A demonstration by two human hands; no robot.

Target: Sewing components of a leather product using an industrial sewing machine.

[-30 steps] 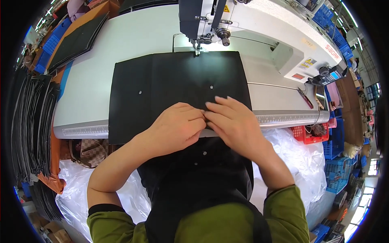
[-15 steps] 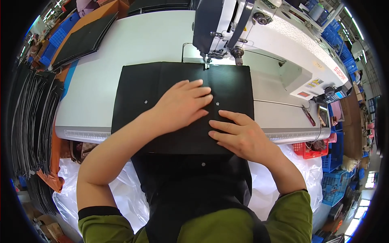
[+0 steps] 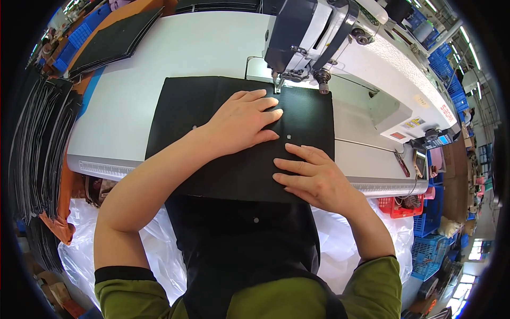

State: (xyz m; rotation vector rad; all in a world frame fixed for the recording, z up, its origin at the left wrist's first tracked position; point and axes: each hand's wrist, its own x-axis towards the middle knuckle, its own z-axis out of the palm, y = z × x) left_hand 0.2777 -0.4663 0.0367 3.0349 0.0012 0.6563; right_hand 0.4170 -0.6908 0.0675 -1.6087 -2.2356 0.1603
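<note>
A flat black fabric panel (image 3: 178,103) lies on the sewing machine's table, its far edge at the presser foot (image 3: 278,85). Palm down on its middle rests my left hand (image 3: 239,123), fingers stretched out and pointing right, a little nearer to me than the foot. My right hand (image 3: 314,174) presses flat on the panel's near right part with fingers spread. Neither hand grips anything. Between them shows a small pale spot (image 3: 289,136) on the panel; another is partly covered by my left forearm. Whether the needle is in the cloth I cannot make out.
The sewing machine (image 3: 396,74) arm extends over the right side. Stacked black panels (image 3: 42,154) stand at the left, with more panels (image 3: 114,45) at the far left. Small red-handled snips (image 3: 401,163) and a phone (image 3: 420,164) lie right; a red basket (image 3: 401,206) sits below.
My left hand has slid away from me over the panel, closer to the presser foot. My right hand stays nearly in place. The whole view has turned slightly.
</note>
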